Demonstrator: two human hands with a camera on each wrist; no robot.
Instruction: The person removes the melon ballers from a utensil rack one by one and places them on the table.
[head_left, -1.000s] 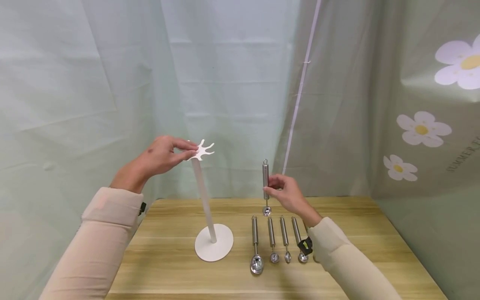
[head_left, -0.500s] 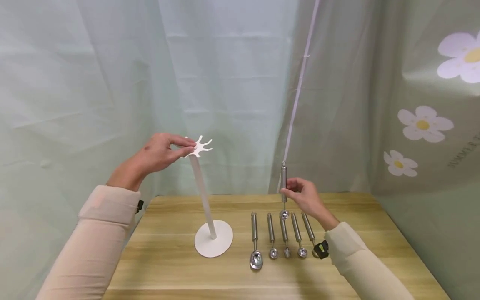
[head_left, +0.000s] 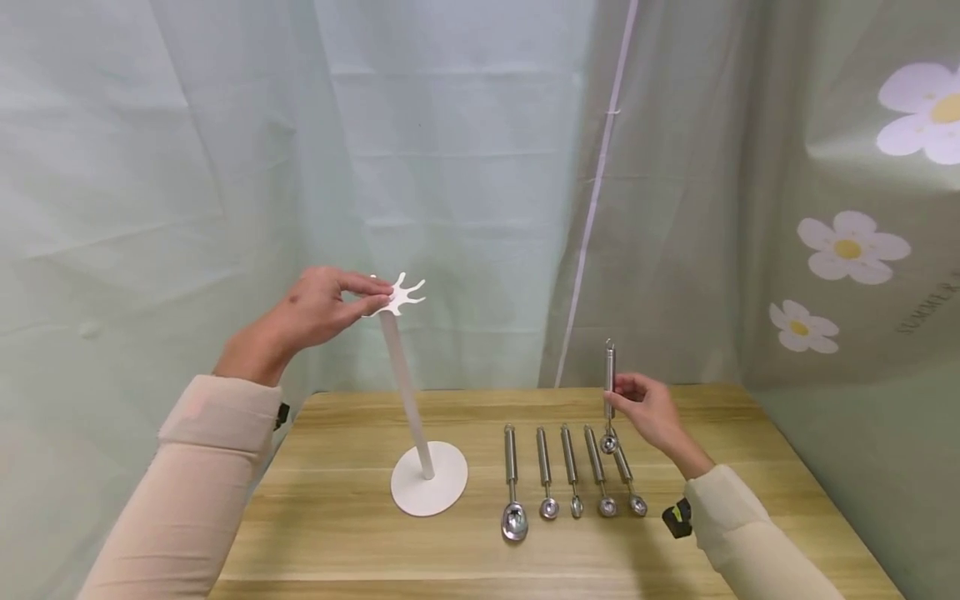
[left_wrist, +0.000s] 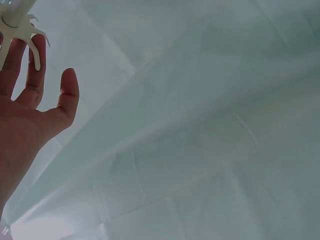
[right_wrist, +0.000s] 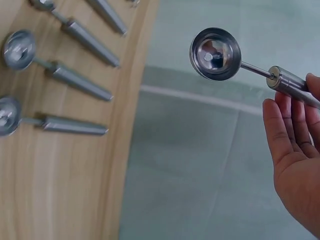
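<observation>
A white stand (head_left: 406,392) with a round base (head_left: 429,490) stands on the wooden table (head_left: 750,500). My left hand (head_left: 384,297) is raised at its hooked head (head_left: 403,295), straight fingertips (left_wrist: 35,47) touching the hooked head (left_wrist: 17,20), thumb apart. My right hand (head_left: 619,392) pinches the handle of a steel scoop (head_left: 610,392) held upright, bowl down, just above the right end of a row of scoops. In the right wrist view the scoop's bowl (right_wrist: 215,53) sticks out from my right hand's fingers (right_wrist: 292,125).
Several steel scoops (head_left: 570,475) lie side by side on the table, bowls toward me, also seen as steel scoops (right_wrist: 60,75) in the right wrist view. Pale curtains (head_left: 465,167) hang close behind and to the right. The table's right edge (right_wrist: 125,150) runs beside the scoops.
My right hand has carried the upright scoop rightward and lower, from above the row's left part to its right end. The left hand stays at the stand's head.
</observation>
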